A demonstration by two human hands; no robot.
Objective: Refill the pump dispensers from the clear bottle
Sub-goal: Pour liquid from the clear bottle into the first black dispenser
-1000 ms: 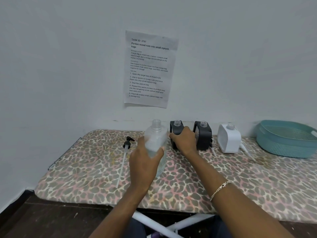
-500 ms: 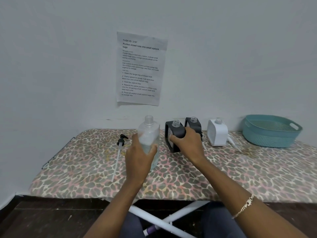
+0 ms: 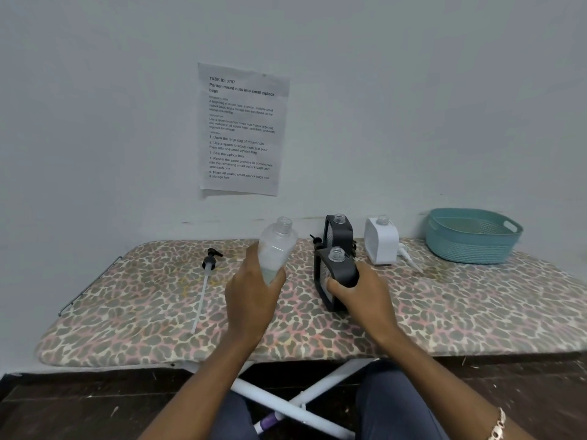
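My left hand (image 3: pixel 252 300) grips the clear bottle (image 3: pixel 277 246), uncapped and tilted a little to the right above the board. My right hand (image 3: pixel 359 296) holds a black dispenser (image 3: pixel 333 274) with an open neck, near the board's middle. A second black dispenser (image 3: pixel 340 231) stands behind it by the wall, also uncapped. To its right stands a white dispenser (image 3: pixel 381 241) with an open neck. A black pump head with a long tube (image 3: pixel 206 281) lies on the board to the left. A white pump (image 3: pixel 408 258) lies beside the white dispenser.
The leopard-print ironing board (image 3: pixel 127 312) stands against a white wall. A teal plastic basket (image 3: pixel 473 236) sits at its back right. A printed paper sheet (image 3: pixel 241 128) hangs on the wall. White board legs (image 3: pixel 305 404) cross below, over a dark floor.
My right hand has pulled the black dispenser toward me, away from the second one. My left hand has lifted the clear bottle slightly and tipped it to the right.
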